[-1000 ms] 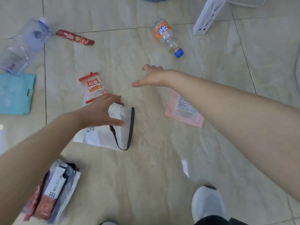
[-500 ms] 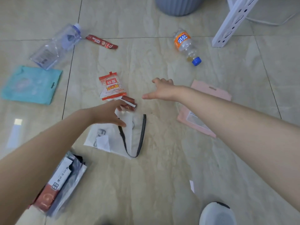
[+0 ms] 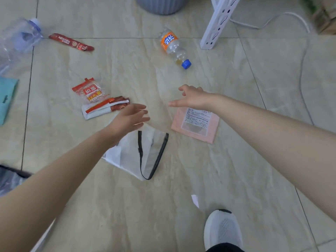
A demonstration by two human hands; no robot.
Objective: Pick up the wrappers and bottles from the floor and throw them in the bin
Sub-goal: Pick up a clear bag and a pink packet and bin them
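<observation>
Litter lies scattered on the tiled floor. My left hand (image 3: 130, 118) hovers open, holding nothing, above the top corner of a clear zip bag with a black strip (image 3: 145, 153). My right hand (image 3: 190, 97) is spread open, empty, just above a pink pouch (image 3: 197, 125). A red-and-white snack wrapper (image 3: 90, 91) and a flat red-white sachet (image 3: 105, 109) lie left of my left hand. Farther off rest a small bottle with an orange label (image 3: 173, 48), a red coffee stick wrapper (image 3: 71, 42) and a big clear bottle (image 3: 17, 40). The grey ribbed bin (image 3: 161, 5) stands at the top.
A white perforated furniture leg (image 3: 217, 24) and a white cable (image 3: 269, 22) lie at the upper right. A teal pouch (image 3: 6, 99) sits at the left edge, dark wrappers (image 3: 11, 179) at lower left. My white shoe (image 3: 222, 231) and a paper scrap (image 3: 195, 200) are near the bottom.
My left hand has let go of the zip bag's corner and shifted right, fingers now straight. The red-white sachet now lies uncovered beside the snack wrapper. The view has moved closer.
</observation>
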